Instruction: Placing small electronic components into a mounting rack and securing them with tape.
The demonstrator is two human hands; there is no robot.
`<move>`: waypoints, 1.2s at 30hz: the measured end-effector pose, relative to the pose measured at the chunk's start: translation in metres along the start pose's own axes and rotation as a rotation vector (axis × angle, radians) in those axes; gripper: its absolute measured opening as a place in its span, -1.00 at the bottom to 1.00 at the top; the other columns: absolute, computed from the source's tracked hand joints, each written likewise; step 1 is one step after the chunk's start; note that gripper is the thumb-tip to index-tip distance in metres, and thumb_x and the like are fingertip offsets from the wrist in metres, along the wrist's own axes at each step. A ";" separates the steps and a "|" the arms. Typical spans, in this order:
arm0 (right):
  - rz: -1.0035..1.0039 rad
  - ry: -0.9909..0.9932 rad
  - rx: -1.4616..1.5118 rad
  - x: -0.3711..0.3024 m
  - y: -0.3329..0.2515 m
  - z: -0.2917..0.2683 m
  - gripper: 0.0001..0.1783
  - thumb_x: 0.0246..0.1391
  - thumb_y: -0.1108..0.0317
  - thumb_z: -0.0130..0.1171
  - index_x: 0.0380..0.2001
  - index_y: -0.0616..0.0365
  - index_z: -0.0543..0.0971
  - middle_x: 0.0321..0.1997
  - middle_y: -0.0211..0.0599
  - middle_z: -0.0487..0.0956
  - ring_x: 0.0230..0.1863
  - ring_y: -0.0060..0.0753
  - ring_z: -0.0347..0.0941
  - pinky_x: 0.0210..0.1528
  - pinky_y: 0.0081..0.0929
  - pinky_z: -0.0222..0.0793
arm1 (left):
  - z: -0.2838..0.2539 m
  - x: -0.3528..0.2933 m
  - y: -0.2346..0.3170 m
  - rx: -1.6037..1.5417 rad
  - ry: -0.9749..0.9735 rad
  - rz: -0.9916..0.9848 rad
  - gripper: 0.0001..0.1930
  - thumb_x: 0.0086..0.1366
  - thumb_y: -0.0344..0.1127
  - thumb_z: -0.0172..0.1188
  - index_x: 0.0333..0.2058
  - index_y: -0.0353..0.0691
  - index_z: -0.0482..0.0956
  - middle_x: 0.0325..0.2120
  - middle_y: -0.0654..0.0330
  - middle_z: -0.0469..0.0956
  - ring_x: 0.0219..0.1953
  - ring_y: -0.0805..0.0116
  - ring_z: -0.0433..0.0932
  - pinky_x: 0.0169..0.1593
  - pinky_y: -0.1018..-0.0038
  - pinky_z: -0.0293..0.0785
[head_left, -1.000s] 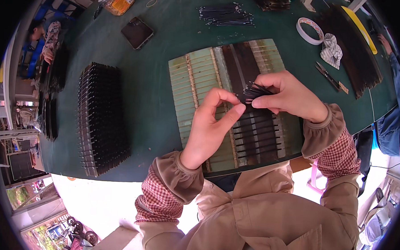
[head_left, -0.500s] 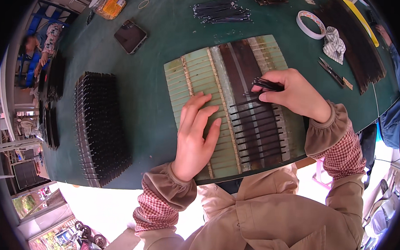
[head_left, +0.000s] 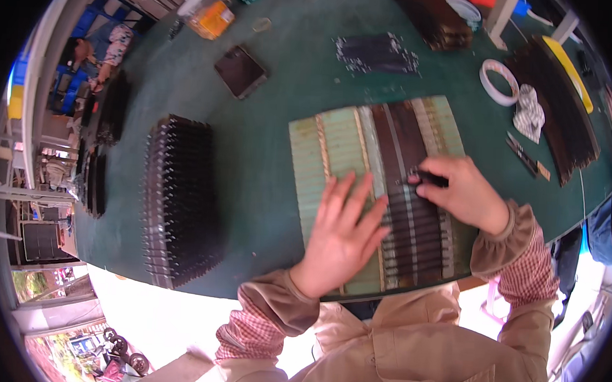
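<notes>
1. Green worktop, with a ruled pale-green board at the near edge; two dark strips lengthwise on the board.
2. Black spiky stack, well left of the board.
3. Left hand, fingers apart, palm down over the board; contact uncertain.
4. Right hand, clamped on a bundle of black rods above the dark strips.
5. Laid rods, across the strips' nearer part. Step in hand, apparently: spacing rods in rows. Next, probably: separate one rod, align with the next free line, lay without disturbing neighbours.
</notes>
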State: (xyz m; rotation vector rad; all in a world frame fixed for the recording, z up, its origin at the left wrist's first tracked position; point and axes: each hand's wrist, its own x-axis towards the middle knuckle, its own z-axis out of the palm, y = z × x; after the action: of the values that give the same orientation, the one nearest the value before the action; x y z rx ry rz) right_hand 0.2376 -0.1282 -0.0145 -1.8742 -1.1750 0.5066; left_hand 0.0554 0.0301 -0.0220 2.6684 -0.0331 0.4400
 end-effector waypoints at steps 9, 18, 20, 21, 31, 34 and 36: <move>-0.030 0.137 -0.164 -0.018 -0.007 -0.006 -0.81 -0.07 0.41 0.27 -0.36 0.24 0.54 -0.44 -0.06 0.49 -0.34 0.02 0.48 -0.29 -0.28 0.39 | -0.002 -0.007 0.005 -0.046 0.014 0.002 -0.61 0.17 -0.32 0.27 -0.01 -0.25 0.51 0.17 -0.06 0.32 0.19 -0.04 0.30 0.25 0.06 0.21; 0.038 -0.176 0.292 0.003 -0.025 -0.012 -0.83 0.04 0.44 0.24 -0.31 0.30 0.54 -0.41 -0.28 0.54 -0.33 -0.50 0.45 -0.23 -0.50 0.37 | 0.005 0.021 0.000 -1.104 0.043 -0.475 -0.94 0.29 -0.51 0.16 -0.28 -0.31 0.48 -0.19 0.15 0.54 -0.08 0.41 0.48 0.05 0.47 0.38; 0.078 -0.159 0.375 0.007 -0.015 -0.013 -0.84 0.07 0.44 0.24 -0.30 0.31 0.55 -0.38 -0.40 0.56 -0.31 -0.66 0.42 -0.22 -0.60 0.37 | 0.003 0.019 -0.006 -1.006 0.082 -0.405 -0.97 0.29 -0.53 0.15 -0.32 -0.32 0.48 -0.27 0.20 0.53 -0.11 0.45 0.48 0.02 0.51 0.38; 0.113 -0.155 0.383 0.007 -0.008 -0.014 -0.83 0.08 0.43 0.26 -0.30 0.31 0.56 -0.37 -0.46 0.56 -0.31 -0.72 0.40 -0.22 -0.66 0.36 | 0.005 0.017 -0.010 -0.946 0.094 -0.321 -0.98 0.28 -0.55 0.14 -0.32 -0.32 0.49 -0.29 0.20 0.52 -0.12 0.44 0.48 0.00 0.51 0.38; 0.210 -0.105 0.153 0.007 0.008 -0.010 -0.83 0.04 0.48 0.26 -0.28 0.34 0.58 -0.41 -0.43 0.57 -0.36 -0.71 0.41 -0.27 -0.64 0.37 | 0.012 0.002 -0.018 -0.266 0.188 -0.133 -0.85 0.18 -0.57 0.18 -0.24 -0.32 0.55 -0.08 0.08 0.53 0.09 0.06 0.44 0.13 0.29 0.35; 0.216 -0.106 0.155 0.005 0.008 -0.006 -0.82 0.03 0.48 0.26 -0.29 0.33 0.58 -0.40 -0.41 0.57 -0.37 -0.69 0.42 -0.28 -0.62 0.37 | 0.012 0.000 -0.017 -0.265 0.182 -0.134 -0.84 0.17 -0.57 0.18 -0.24 -0.32 0.55 -0.06 0.07 0.53 0.10 0.04 0.43 0.14 0.27 0.35; 0.202 -0.087 0.146 0.006 0.006 -0.003 -0.82 0.02 0.47 0.26 -0.28 0.31 0.58 -0.39 -0.36 0.59 -0.38 -0.65 0.44 -0.28 -0.58 0.38 | 0.011 0.000 -0.018 -0.254 0.189 -0.125 -0.85 0.17 -0.57 0.18 -0.25 -0.33 0.55 -0.07 0.07 0.53 0.09 0.05 0.44 0.14 0.27 0.36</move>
State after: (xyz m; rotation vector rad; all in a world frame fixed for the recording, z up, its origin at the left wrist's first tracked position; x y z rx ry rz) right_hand 0.2461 -0.1256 -0.0175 -1.8686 -0.9812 0.7721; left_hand 0.0605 0.0421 -0.0390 2.3554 0.1252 0.6025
